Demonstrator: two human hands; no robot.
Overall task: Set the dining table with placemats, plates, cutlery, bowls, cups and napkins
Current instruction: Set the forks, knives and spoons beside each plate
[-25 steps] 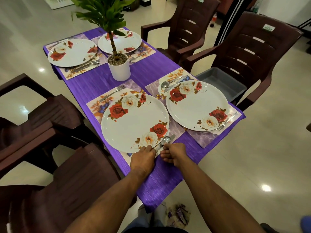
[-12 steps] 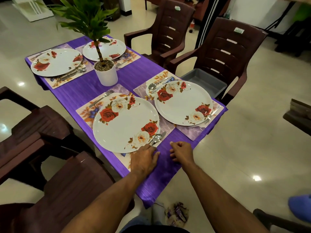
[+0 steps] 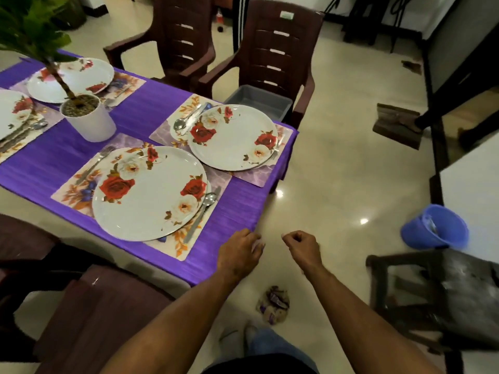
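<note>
**Hands off the counter, four places laid**

Both hands have left the near place setting since half a second ago and now hang over the floor past the counter's near right corner; the view has swung right with them.

Largest first: the counter (image 3: 151,122) under its purple cloth fills the left of the view, with two dark chairs (image 3: 272,58) on its far side and another chair (image 3: 89,319) at the near left. A grey tray (image 3: 259,101) lies on the seat of the right-hand far chair. A white potted plant (image 3: 89,117) stands toward the counter's left.

The near plate (image 3: 149,194), white with red roses, sits on a floral placemat (image 3: 73,187); a fork (image 3: 93,164) lies on the mat to its left, a spoon (image 3: 208,202) and knife just beside its right rim. The second plate (image 3: 233,137) lies farther right on its own mat, with a spoon (image 3: 179,124) at its far left edge. Two more plates (image 3: 70,79) lie at the far left, partly behind the plant.

The left hand (image 3: 239,255) hovers just off the cloth's edge, fingers loosely curled, holding nothing. The right hand (image 3: 302,245) is near it but apart, fingers curled in, also holding nothing.

A blue bucket (image 3: 434,226) is at the right, and a small crumpled wrapper (image 3: 272,305) lies on the floor.
</note>
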